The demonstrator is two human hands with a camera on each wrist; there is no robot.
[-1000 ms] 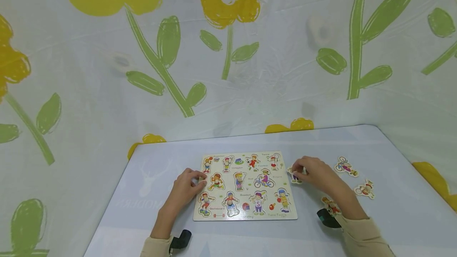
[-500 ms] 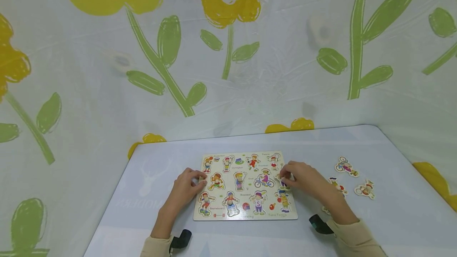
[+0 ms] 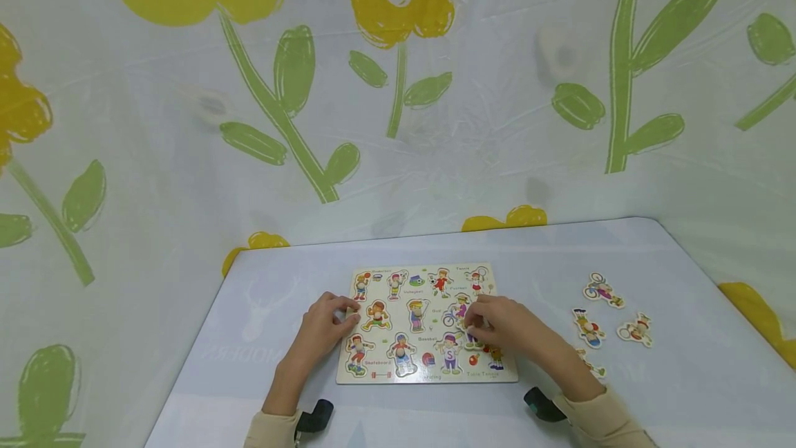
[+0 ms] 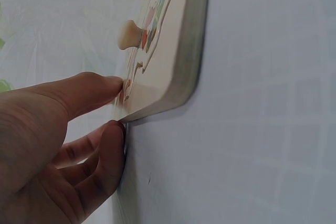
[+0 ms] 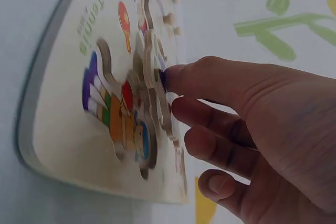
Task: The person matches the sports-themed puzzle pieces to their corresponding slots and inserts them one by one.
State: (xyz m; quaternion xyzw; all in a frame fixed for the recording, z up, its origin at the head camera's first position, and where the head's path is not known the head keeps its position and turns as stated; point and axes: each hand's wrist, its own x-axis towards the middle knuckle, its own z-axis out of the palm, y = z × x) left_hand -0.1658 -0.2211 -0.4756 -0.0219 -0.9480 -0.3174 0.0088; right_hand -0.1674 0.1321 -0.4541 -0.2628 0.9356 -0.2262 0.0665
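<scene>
A wooden knob puzzle board (image 3: 348, 379) with pictures of sporting children lies on the table. My left hand (image 3: 325, 327) holds the board's left edge; in the left wrist view one digit lies over the top face and curled fingertips touch the side. Over the right part of the board, my right hand (image 3: 506, 323) pinches a cut-out puzzle piece (image 5: 149, 59). That piece is mostly covered by the fingers in the head view. In the right wrist view it is tilted just above the board, beside the bare table tennis recess (image 5: 123, 124).
Several loose pieces lie right of the board: a cyclist piece (image 3: 603, 290), a table tennis piece (image 3: 587, 328), another figure (image 3: 636, 330), and one (image 3: 593, 365) partly behind the right forearm. A flower-printed curtain (image 3: 435, 178) stands behind the table (image 3: 267, 316).
My right hand has carried the pinched piece leftward from beside the board to over its right part. Loose pieces behind the forearm have come into view. The left hand stays put.
</scene>
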